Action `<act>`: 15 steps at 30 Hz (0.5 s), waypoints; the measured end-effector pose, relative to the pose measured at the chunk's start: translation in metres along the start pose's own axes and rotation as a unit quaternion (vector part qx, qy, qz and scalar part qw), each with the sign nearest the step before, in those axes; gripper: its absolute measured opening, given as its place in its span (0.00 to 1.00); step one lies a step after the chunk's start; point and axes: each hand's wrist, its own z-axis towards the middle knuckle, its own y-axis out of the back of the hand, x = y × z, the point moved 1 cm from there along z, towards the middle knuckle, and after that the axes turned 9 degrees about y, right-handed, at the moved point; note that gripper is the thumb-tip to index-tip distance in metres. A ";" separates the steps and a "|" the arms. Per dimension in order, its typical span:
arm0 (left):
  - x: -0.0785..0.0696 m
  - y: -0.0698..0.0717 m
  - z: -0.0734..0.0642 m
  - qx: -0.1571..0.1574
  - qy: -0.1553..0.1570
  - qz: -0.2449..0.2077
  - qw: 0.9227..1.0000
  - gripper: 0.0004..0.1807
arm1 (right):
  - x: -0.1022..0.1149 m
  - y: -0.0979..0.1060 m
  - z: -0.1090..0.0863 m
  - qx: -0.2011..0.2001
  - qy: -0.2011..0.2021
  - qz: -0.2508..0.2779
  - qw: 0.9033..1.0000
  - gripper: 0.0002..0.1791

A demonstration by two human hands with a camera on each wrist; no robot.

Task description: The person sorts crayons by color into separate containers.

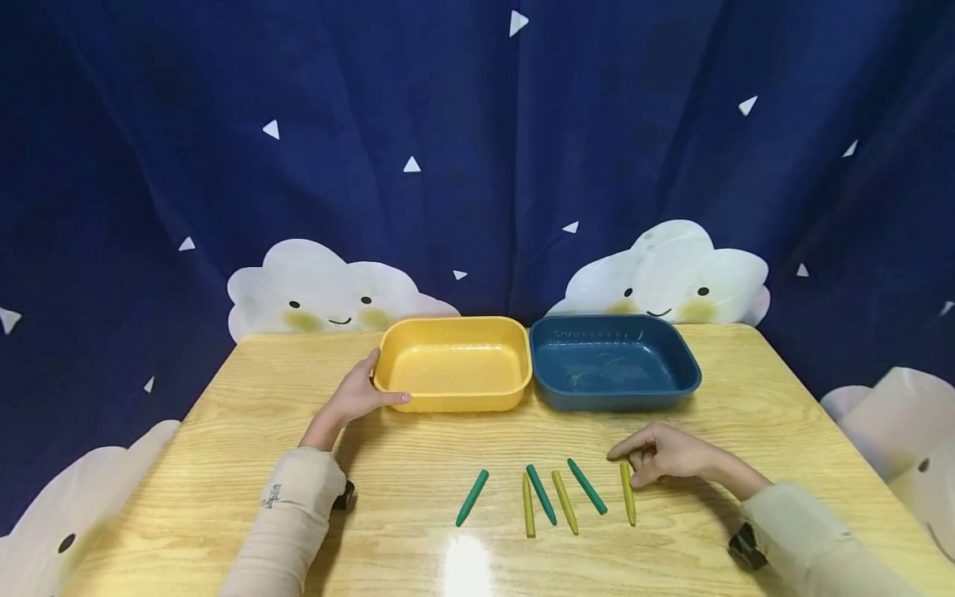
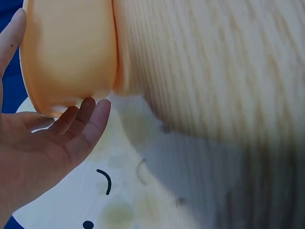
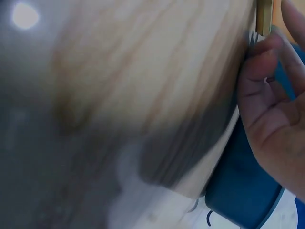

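On the left, a yellow plastic basin stands at the table's back. My left hand holds its left end, thumb along the front wall and fingers against the end wall; the left wrist view shows these fingers at the basin. My right hand is low over the table, its index finger extended and its thumb beside the upper end of the rightmost yellow crayon. That crayon lies on the table; in the right wrist view only its end shows near the fingers, and contact is unclear.
A dark blue basin adjoins the yellow one. Left of my right hand lie two more yellow crayons and three green crayons on the wooden table. Behind the table hangs a navy curtain with cloud prints.
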 end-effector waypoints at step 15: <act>-0.002 0.000 0.001 0.001 0.021 0.003 1.000 0.61 | -0.001 -0.002 0.004 0.013 0.045 -0.053 0.997 0.07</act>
